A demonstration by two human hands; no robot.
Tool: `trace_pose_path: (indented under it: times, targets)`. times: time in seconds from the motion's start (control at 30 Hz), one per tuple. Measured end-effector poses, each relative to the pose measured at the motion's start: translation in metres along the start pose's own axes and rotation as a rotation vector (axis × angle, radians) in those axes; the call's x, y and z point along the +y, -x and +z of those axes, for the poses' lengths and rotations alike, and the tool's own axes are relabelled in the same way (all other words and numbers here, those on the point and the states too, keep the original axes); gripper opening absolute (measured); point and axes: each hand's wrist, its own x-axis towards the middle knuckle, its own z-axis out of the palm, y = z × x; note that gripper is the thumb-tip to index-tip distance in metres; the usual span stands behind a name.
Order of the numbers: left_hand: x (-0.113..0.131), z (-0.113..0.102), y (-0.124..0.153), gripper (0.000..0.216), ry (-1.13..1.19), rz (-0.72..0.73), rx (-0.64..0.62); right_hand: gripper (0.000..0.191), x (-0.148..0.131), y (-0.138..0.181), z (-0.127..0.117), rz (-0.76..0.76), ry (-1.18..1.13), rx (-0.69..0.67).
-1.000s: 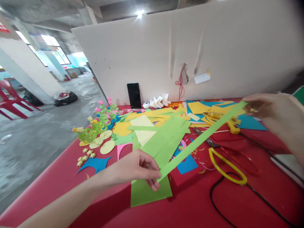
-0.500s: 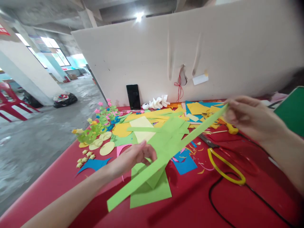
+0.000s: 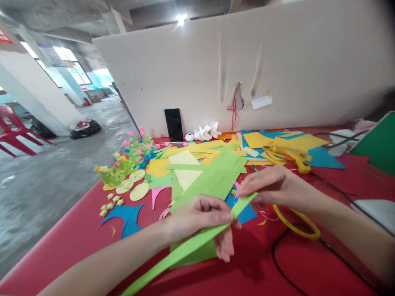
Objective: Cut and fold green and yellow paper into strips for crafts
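Presently both hands are over the red bench (image 3: 77, 234), near its middle, working on one green paper strip (image 3: 154, 273). The strip runs diagonally from the lower edge of the view up and to the right, clear of the bench surface.

Left hand (image 3: 200, 218): grip closed on the strip partway along its length, thumb on top, fingers curled beneath. Two fingers hang down below the strip.

Right hand (image 3: 271, 187): grip closed on the upper end of the strip, pinched between thumb and fingertips. The two hands are close together, with only a short stretch of strip between them.

Directly below the hands lies a loose pile of green sheets (image 3: 216, 176), fanned out and overlapping. A blue offcut (image 3: 243, 213) shows just beneath the right-hand end of the strip.

Right of the hands, a pair of scissors with a yellow handle loop (image 3: 296, 228) rests on the bench, partly hidden by the right forearm. A black cable (image 3: 277, 263) curves across the bench beside it.

Further back: yellow and blue sheets, and a yellow glue gun (image 3: 293, 156) lying on them. To the left are pale yellow discs (image 3: 138, 191) and small paper flowers (image 3: 123, 164). A black phone (image 3: 173, 123) leans upright against the white board (image 3: 277, 61) behind the bench.
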Motion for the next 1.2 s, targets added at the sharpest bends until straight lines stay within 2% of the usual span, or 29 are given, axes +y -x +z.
trace_pose_path:
  times: [0.1, 0.2, 0.3, 0.4, 0.47, 0.53, 0.67, 0.73, 0.8, 0.93, 1.03, 1.1, 1.2]
  targets:
    - [-0.002, 0.002, 0.002, 0.010, 0.063, 0.066, 0.033, 0.029, -0.006, 0.002, 0.002, 0.011, 0.010, 0.011]
    - [-0.004, 0.004, 0.004, 0.009, 0.098, 0.083, 0.031, 0.039, -0.010, 0.003, 0.001, -0.043, 0.141, 0.035]
    - [-0.004, 0.005, 0.003, 0.008, 0.109, 0.051, 0.005, 0.028, -0.012, 0.004, 0.001, -0.169, 0.292, 0.043]
    - [-0.002, 0.008, 0.004, 0.025, 0.146, 0.036, -0.002, 0.017, -0.014, 0.002, 0.004, -0.305, 0.429, 0.110]
    - [0.003, 0.010, 0.006, 0.032, 0.185, 0.088, 0.026, 0.011, -0.015, 0.001, 0.006, -0.315, 0.534, 0.181]
    - [0.009, 0.010, 0.010, 0.035, 0.212, 0.200, 0.063, 0.008, -0.014, -0.001, 0.008, -0.239, 0.559, 0.207]
    - [0.018, 0.006, 0.013, 0.032, 0.172, 0.409, 0.167, 0.009, -0.008, -0.003, 0.015, -0.045, 0.437, 0.109]
    - [0.018, 0.003, 0.011, 0.028, 0.120, 0.452, 0.222, 0.013, -0.004, -0.004, 0.022, 0.031, 0.411, 0.073]
    - [0.015, 0.000, 0.008, 0.025, 0.066, 0.423, 0.289, 0.019, -0.002, -0.004, 0.031, 0.117, 0.378, 0.039]
    - [0.011, -0.004, 0.000, 0.021, -0.123, 0.259, 0.468, 0.027, -0.002, -0.003, 0.051, 0.279, 0.228, -0.103]
    - [0.007, -0.011, -0.004, 0.026, -0.220, 0.179, 0.573, 0.026, 0.001, -0.004, 0.064, 0.438, -0.117, -0.191]
    - [0.003, -0.016, -0.007, 0.028, -0.217, 0.121, 0.566, 0.023, 0.006, -0.006, 0.068, 0.510, -0.329, -0.176]
    - [-0.006, -0.020, -0.010, 0.033, -0.187, 0.035, 0.492, 0.024, 0.015, -0.009, 0.067, 0.531, -0.410, -0.123]
